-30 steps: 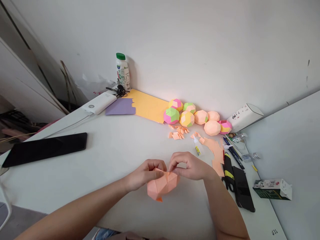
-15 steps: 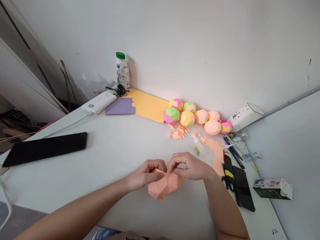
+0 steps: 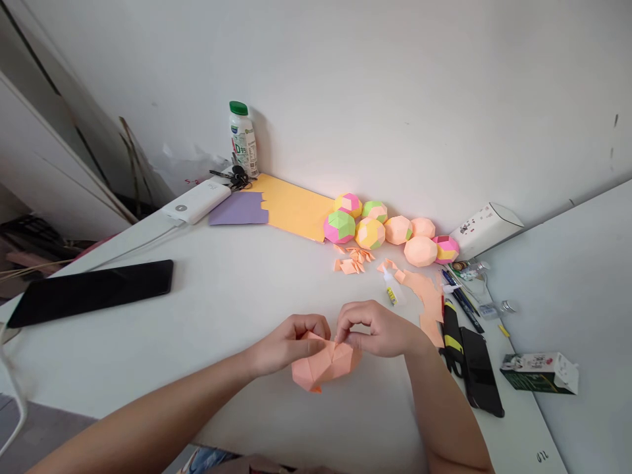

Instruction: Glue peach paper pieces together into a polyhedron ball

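An orange faceted paper ball (image 3: 320,367), partly assembled with an uneven rim, is held above the white table near its front edge. My left hand (image 3: 296,342) grips its upper left side, thumb on the near face and fingers curled behind. At the upper right rim, the thumb and fingertips of my right hand (image 3: 372,329) pinch an edge of the same ball. Whether a separate small paper piece lies between those fingertips is hidden. Beyond my hands lie a small glue bottle (image 3: 393,288) and a pile of folded orange paper pieces (image 3: 354,261).
Finished colourful paper balls (image 3: 370,233) line the wall beside yellow card (image 3: 296,207) and purple card (image 3: 237,209). Orange paper scraps (image 3: 424,296), a utility knife (image 3: 451,332), a phone (image 3: 481,372) and a carton (image 3: 539,373) occupy the right. A black tablet-like slab (image 3: 96,291) lies left.
Both hands keep their hold on the orange paper ball. My right fingertips have shifted very slightly to the right along its rim.
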